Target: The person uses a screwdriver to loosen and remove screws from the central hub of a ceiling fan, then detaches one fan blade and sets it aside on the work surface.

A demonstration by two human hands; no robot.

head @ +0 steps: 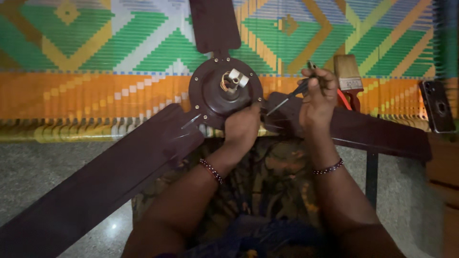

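Observation:
A dark brown ceiling fan lies flat on a woven cot, its round motor hub (217, 95) facing up with a short metal shaft in the middle. One blade (110, 177) reaches toward the lower left, another blade (214, 24) points away, and a third blade (377, 131) runs right. My left hand (242, 128) grips the hub's near edge. In my right hand (316, 98) I hold a screwdriver (289, 98), its tip angled down at the root of the right blade.
The cot's weave (105, 62) is patterned green, yellow, orange and white. A paintbrush (348, 76) lies behind my right hand. A dark phone (437, 105) rests at the right edge. Grey stone floor (43, 172) shows below; patterned cloth covers my lap.

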